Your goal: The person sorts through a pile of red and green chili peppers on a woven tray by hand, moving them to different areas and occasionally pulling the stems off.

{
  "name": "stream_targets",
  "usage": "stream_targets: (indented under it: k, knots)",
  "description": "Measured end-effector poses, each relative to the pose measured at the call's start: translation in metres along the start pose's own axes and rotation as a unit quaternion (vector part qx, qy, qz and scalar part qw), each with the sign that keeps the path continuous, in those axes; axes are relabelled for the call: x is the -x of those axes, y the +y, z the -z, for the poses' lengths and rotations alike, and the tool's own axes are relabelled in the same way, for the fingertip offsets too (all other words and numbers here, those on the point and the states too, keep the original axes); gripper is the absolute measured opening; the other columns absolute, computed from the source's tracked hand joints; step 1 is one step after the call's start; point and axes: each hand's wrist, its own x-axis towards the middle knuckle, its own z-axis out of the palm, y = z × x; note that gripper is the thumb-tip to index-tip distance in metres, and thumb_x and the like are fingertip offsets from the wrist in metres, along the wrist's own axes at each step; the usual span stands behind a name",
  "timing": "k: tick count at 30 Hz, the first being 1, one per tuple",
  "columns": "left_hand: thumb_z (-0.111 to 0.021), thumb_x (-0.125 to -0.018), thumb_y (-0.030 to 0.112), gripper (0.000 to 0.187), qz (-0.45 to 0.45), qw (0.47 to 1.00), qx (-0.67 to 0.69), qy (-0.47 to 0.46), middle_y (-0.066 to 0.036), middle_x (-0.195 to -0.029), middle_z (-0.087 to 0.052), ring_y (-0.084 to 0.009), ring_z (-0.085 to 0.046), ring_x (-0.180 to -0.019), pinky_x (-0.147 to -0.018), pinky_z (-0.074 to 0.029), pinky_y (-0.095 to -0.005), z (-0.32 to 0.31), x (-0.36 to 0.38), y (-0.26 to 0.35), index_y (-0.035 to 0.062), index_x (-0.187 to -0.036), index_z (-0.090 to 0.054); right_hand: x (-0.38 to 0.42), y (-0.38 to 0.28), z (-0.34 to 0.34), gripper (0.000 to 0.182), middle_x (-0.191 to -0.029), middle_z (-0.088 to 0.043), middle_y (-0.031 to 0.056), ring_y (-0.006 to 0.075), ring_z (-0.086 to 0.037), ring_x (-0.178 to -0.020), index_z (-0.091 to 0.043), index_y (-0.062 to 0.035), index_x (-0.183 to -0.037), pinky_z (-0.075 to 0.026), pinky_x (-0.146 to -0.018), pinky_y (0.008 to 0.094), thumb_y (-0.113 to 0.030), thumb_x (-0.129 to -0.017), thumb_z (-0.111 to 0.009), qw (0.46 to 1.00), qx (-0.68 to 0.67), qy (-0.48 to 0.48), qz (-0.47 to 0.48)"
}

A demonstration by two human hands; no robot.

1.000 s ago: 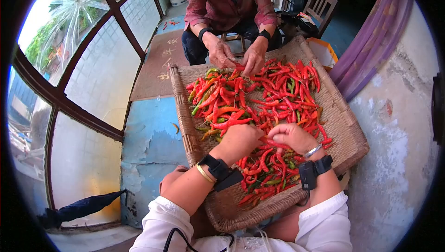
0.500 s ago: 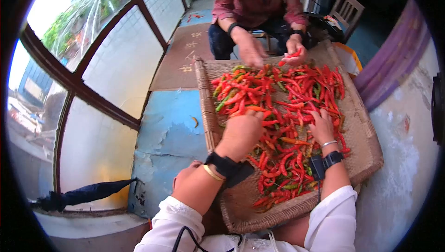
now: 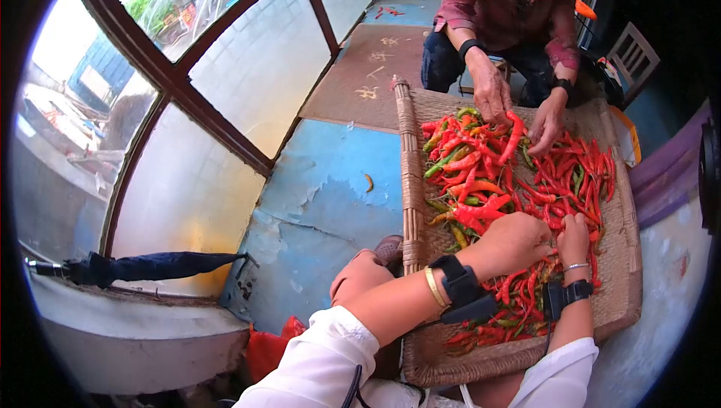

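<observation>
Red chili peppers [image 3: 469,160], with some green and orange ones among them, lie heaped in a shallow woven basket [image 3: 412,183]. My left hand [image 3: 514,244] is over the near part of the heap, its fingers curled in a pinch. Close beside it, my right hand [image 3: 574,240] is also closed, fingertips drawn together over the peppers. Whatever either hand holds is hidden or too small to make out. The two hands nearly meet but look slightly apart.
Across the basket sits another person in a red shirt [image 3: 488,3]; a large red chili [image 3: 513,136] is at their hands [image 3: 492,93]. A folded umbrella [image 3: 154,267] lies by the windows at left. One loose pepper [image 3: 369,182] is on the blue floor [image 3: 323,205].
My left hand has moved right and nearer to me, up beside my right hand. My right hand's fingers have closed. The view has swung left, and the other person's hands have shifted.
</observation>
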Motion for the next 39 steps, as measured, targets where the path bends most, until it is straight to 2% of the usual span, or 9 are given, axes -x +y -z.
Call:
stream_targets:
  k: [5, 7, 14, 16, 20, 22, 28, 35, 39]
  knots:
    - [-0.059, -0.073, 0.020, 0.019, 0.002, 0.997, -0.066, 0.033, -0.019, -0.071, -0.058, -0.0356, -0.058, -0.071, -0.062, -0.046, -0.0447, -0.014, -0.003, -0.012, 0.0026, -0.077, -0.058, -0.002, -0.003, 0.013, 0.010, -0.072, -0.052, 0.0178, 0.0353, -0.052, -0.072, -0.051, -0.0005, -0.069, -0.042, -0.065, 0.0429, 0.004, -0.060, -0.050, 0.997, -0.079, -0.015, -0.018]
    - [-0.059, -0.072, 0.018, 0.018, 0.009, 0.995, -0.101, 0.003, -0.019, -0.071, -0.058, -0.0355, -0.058, -0.071, -0.062, -0.047, -0.0446, -0.020, -0.005, -0.014, 0.0014, -0.077, -0.058, 0.002, -0.003, 0.021, 0.009, -0.067, -0.054, 0.0174, 0.0351, -0.053, -0.069, -0.052, -0.0006, -0.068, -0.043, -0.064, 0.0415, 0.002, -0.059, -0.052, 0.987, -0.128, -0.063, -0.073]
    - [-0.059, -0.072, 0.017, 0.018, 0.038, 0.986, -0.130, -0.093, -0.017, -0.076, -0.059, -0.0345, -0.059, -0.074, -0.064, -0.048, -0.0434, -0.028, -0.008, -0.009, 0.0018, -0.080, -0.059, 0.020, -0.022, 0.053, 0.009, -0.059, -0.057, 0.0129, 0.0220, -0.056, -0.054, -0.057, -0.0007, -0.071, -0.044, -0.054, 0.0323, 0.000, -0.062, -0.056, 0.968, -0.207, -0.090, -0.110]
    - [-0.061, -0.068, 0.016, 0.020, 0.001, 0.993, -0.115, -0.026, -0.018, -0.083, -0.060, -0.0319, -0.060, -0.078, -0.066, -0.049, -0.0416, -0.030, -0.004, -0.012, 0.0007, -0.081, -0.061, 0.023, -0.025, 0.059, 0.008, -0.056, -0.056, 0.0105, 0.0162, -0.055, -0.051, -0.058, -0.0007, -0.072, -0.044, -0.051, 0.0297, 0.000, -0.064, -0.058, 0.965, -0.223, -0.096, -0.101]
    - [-0.064, -0.069, 0.017, 0.030, -0.011, 0.992, -0.116, -0.046, -0.013, -0.089, -0.056, -0.0327, -0.057, -0.085, -0.069, -0.049, -0.0417, -0.036, -0.002, -0.014, 0.0032, -0.094, -0.056, 0.031, -0.045, 0.090, 0.006, -0.055, -0.055, 0.0067, 0.0129, -0.054, -0.050, -0.057, 0.0000, -0.072, -0.044, -0.049, 0.0272, 0.001, -0.066, -0.057, 0.964, -0.235, -0.095, -0.079]
    - [-0.065, -0.068, 0.016, 0.031, -0.035, 0.996, -0.073, -0.023, -0.014, -0.087, -0.056, -0.0324, -0.057, -0.083, -0.069, -0.048, -0.0418, -0.040, 0.000, -0.015, 0.0026, -0.095, -0.056, 0.032, -0.057, 0.110, 0.004, -0.057, -0.055, 0.0028, 0.0084, -0.053, -0.050, -0.056, -0.0009, -0.074, -0.043, -0.047, 0.0226, 0.001, -0.071, -0.056, 0.903, -0.364, -0.169, -0.152]
    - [-0.064, -0.070, 0.017, 0.027, -0.092, 0.991, -0.045, -0.083, -0.016, -0.083, -0.056, -0.0330, -0.056, -0.080, -0.068, -0.045, -0.0413, -0.037, -0.005, -0.011, 0.0017, -0.091, -0.057, 0.033, -0.061, 0.120, 0.005, -0.064, -0.056, 0.0017, 0.0051, -0.050, -0.050, -0.053, -0.0033, -0.081, -0.041, -0.045, 0.0175, -0.001, -0.076, -0.053, 0.799, -0.544, -0.202, -0.161]
    - [-0.062, -0.073, 0.018, 0.024, -0.095, 0.993, 0.002, -0.068, -0.017, -0.081, -0.056, -0.0350, -0.056, -0.078, -0.069, -0.045, -0.0421, -0.040, -0.008, -0.010, 0.0004, -0.089, -0.057, 0.032, -0.055, 0.112, 0.005, -0.066, -0.056, 0.0024, 0.0065, -0.050, -0.049, -0.053, -0.0051, -0.084, -0.040, -0.045, 0.0183, -0.006, -0.079, -0.054, 0.702, -0.672, -0.117, -0.205]
    - [-0.057, -0.080, 0.019, 0.021, -0.042, 0.997, 0.016, -0.066, -0.019, -0.072, -0.056, -0.0381, -0.056, -0.072, -0.064, -0.044, -0.0428, -0.043, -0.009, -0.010, -0.0009, -0.086, -0.056, 0.032, -0.053, 0.101, 0.005, -0.068, -0.056, 0.0014, 0.0066, -0.051, -0.051, -0.053, -0.0057, -0.085, -0.040, -0.045, 0.0186, -0.008, -0.081, -0.055, 0.685, -0.694, -0.080, -0.206]
